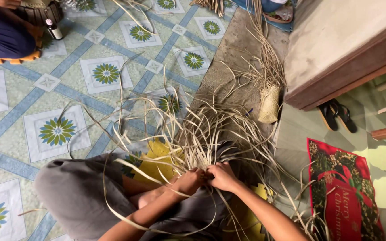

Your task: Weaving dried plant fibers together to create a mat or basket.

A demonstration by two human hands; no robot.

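Observation:
I sit on the floor with a fan of long pale dried leaf strips [202,129] spreading out from my lap. My left hand [189,180] and my right hand [222,176] meet at the base of the strips, both closed on strands of the weaving. Loose strips curl over my grey-clad knee [74,192] and across my forearms. A yellow mat [155,160] lies under the work.
A small woven pale basket [269,103] lies beyond the strips. A patterned vinyl floor sheet [59,89] covers the left. Another person's leg [1,31] and a small dark bottle [53,29] are top left. Black sandals [336,115], a red decorated mat [342,196] and a wooden platform [345,44] are at right.

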